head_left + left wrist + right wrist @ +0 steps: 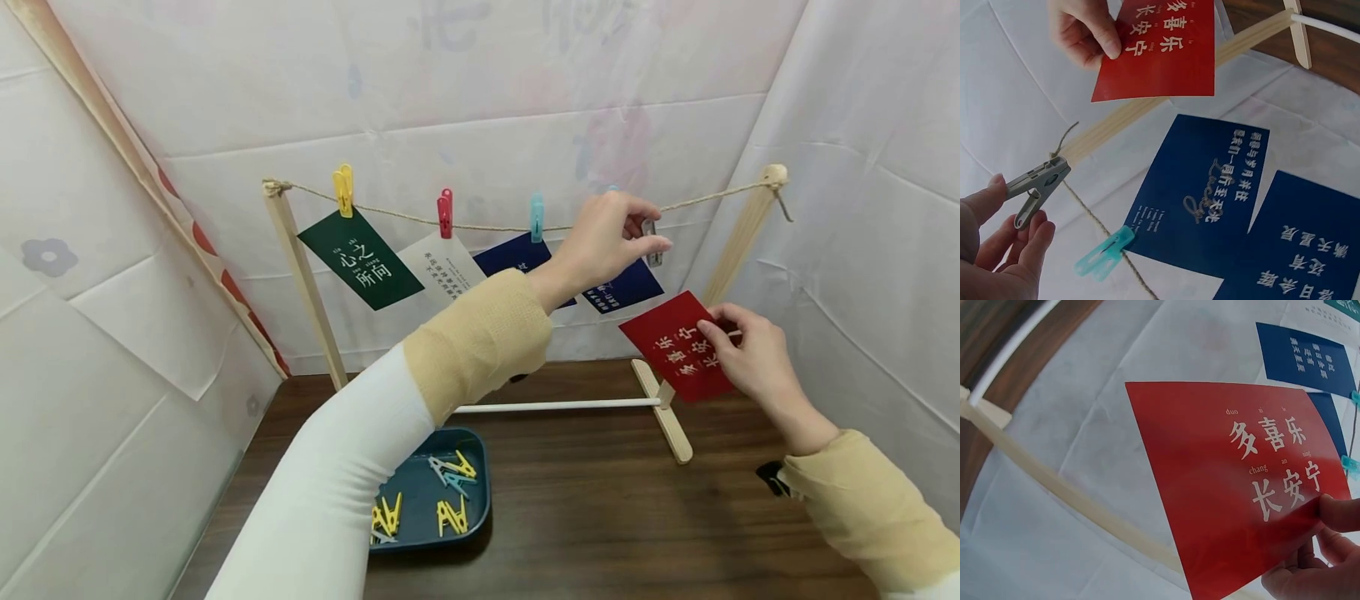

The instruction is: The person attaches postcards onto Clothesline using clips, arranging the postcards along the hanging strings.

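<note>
My left hand is raised by the twine, a grey clothespin pinched between thumb and fingers. Lower and to the right, my right hand grips a red card with white characters by its edge. In the right wrist view, the thumb lies on the card's face beside the writing. A blue card hangs from the twine by a light blue clothespin, close to my left hand. In the head view the left hand and forearm partly cover the blue cards.
Further left on the twine hang another blue card, a white card and a green card. Wooden posts hold the twine, with a white rod low between them. A dark blue tray holds several clothespins.
</note>
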The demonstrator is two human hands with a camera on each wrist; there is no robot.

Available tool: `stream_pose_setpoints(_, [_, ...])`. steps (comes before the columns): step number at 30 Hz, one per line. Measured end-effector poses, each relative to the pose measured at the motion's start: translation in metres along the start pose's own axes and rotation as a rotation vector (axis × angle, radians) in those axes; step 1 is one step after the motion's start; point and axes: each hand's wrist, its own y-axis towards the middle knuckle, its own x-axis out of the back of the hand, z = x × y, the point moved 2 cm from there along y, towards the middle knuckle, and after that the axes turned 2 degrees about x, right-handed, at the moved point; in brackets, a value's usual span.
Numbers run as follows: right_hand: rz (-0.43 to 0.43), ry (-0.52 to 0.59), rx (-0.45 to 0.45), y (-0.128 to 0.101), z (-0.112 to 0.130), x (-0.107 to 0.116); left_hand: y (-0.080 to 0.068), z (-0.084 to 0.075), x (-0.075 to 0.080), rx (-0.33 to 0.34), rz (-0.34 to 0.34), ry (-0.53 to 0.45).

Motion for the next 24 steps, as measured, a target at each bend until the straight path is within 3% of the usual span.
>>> stream_pose_setpoints(24, [0.066,-0.028,-0.024,0.044,0.000,0.020,0.048,-0.011,0.003,0.021,-0.014,0.122])
